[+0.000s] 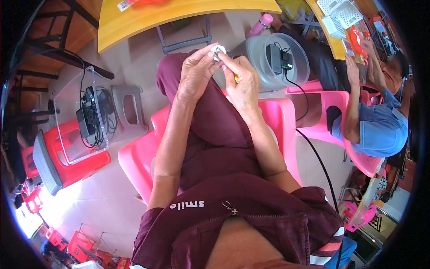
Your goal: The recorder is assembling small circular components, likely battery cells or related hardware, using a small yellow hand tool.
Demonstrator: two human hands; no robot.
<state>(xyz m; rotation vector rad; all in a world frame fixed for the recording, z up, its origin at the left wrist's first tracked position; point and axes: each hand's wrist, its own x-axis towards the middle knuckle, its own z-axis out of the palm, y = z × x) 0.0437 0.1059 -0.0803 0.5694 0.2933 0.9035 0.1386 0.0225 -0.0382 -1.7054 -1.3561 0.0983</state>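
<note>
Above my raised knee, in maroon trousers, both hands meet at a small white round piece (218,48) with a grey middle. My left hand (196,75) is closed, pinching the piece between thumb and fingertips. My right hand (244,85) is closed too, its thumb and forefinger touching the piece's lower edge. A bit of a yellow object (236,78) shows inside the curled right fingers. The fingers hide most of it, so its kind cannot be told.
A yellow table (188,12) stands ahead. To the right are a see-through tub (260,62) with black devices, a pink bottle (260,25) and a seated person in blue (380,127). At left, a transparent box (80,119) holds cables on a red stool (89,161).
</note>
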